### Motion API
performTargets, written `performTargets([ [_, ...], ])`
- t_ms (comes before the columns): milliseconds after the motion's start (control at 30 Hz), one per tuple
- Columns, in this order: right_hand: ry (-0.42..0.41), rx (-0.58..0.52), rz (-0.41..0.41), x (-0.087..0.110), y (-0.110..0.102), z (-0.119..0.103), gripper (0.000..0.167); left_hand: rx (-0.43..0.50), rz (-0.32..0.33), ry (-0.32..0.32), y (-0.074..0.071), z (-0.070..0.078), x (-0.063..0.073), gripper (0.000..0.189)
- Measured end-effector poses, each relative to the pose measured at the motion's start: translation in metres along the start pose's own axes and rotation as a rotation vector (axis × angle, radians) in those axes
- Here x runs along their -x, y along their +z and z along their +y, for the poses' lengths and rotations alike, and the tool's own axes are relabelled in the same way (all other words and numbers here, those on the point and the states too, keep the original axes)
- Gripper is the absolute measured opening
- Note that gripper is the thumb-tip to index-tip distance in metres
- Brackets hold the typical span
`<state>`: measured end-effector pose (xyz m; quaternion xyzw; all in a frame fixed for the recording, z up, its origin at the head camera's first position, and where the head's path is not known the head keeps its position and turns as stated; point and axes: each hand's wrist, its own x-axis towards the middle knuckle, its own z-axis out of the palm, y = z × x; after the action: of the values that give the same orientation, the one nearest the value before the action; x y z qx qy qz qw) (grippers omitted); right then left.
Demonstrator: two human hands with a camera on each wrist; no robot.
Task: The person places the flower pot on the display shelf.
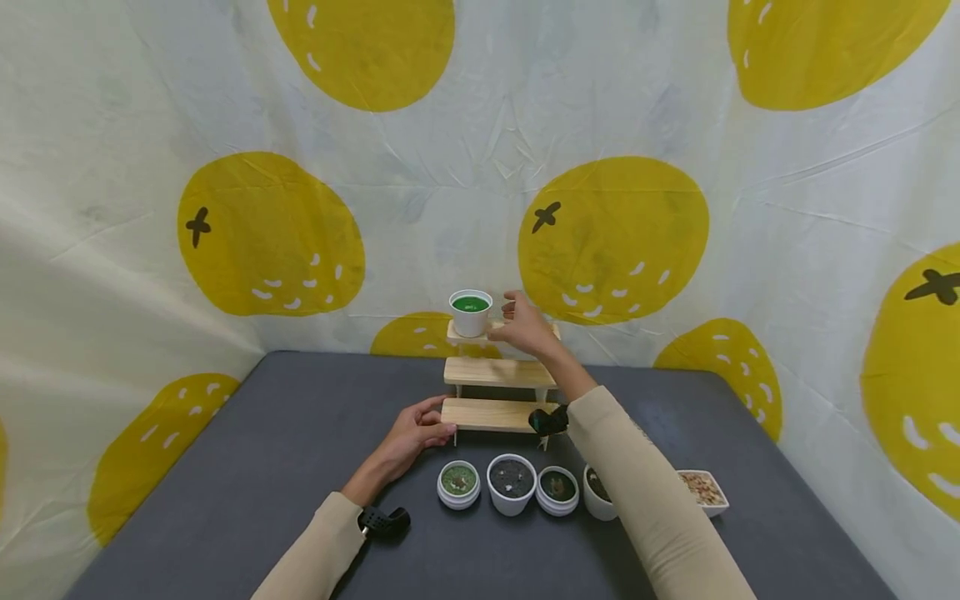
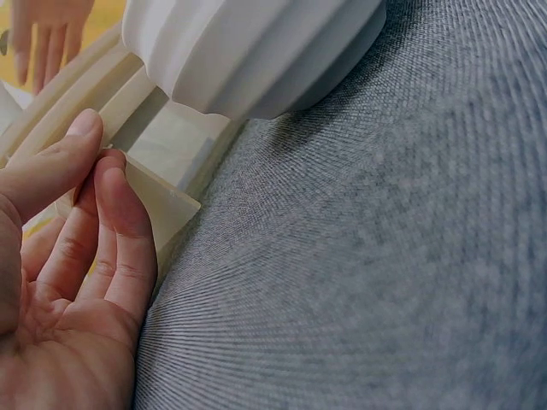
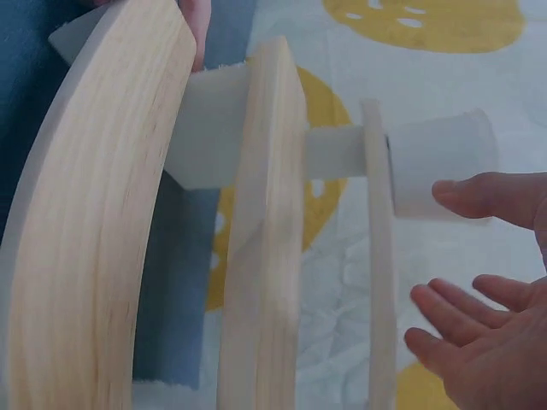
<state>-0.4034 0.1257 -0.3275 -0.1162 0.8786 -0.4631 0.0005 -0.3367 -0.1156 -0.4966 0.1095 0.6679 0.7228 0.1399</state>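
A three-tier wooden display stand point(image 1: 491, 372) stands on the dark table. On the left end of its top tier sits a white cup point(image 1: 471, 323) with a bright green surface inside. My left hand point(image 1: 408, 433) grips the left end of the lowest tier, thumb and fingertips meeting at its edge point(image 2: 162, 192). My right hand point(image 1: 528, 327) is just right of the cup, over the top tier, its fingers loosely spread. In the right wrist view the thumb point(image 3: 470, 195) overlaps the cup's side point(image 3: 440, 162), while the other fingers point(image 3: 453, 316) hold nothing.
In front of the stand is a row of small white pots: one with green filling point(image 1: 459, 482), one with dark filling point(image 1: 512, 479), another dark one point(image 1: 557, 486), and one partly behind my right sleeve point(image 1: 596, 496). A white dish of pale bits point(image 1: 705, 492) lies at right. A patterned curtain point(image 1: 442, 225) hangs behind.
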Motion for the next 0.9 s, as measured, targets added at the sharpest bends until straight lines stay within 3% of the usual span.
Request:
performTargets([
  [233,-0.024,0.051,-0.052,0.043,-0.027,0.014,0.078,-0.010,0.012,0.007,-0.004,-0.001,0.006,0.077],
  [600,-0.105,0.117,-0.053,0.114,-0.077,0.040,0.065,0.009,0.014,0.014,-0.002,-0.004,0.007,0.077],
  [900,-0.108,0.147,-0.072,0.139,-0.100,0.091,0.064,0.015,0.009,0.006,0.002,-0.004,0.004,0.076],
])
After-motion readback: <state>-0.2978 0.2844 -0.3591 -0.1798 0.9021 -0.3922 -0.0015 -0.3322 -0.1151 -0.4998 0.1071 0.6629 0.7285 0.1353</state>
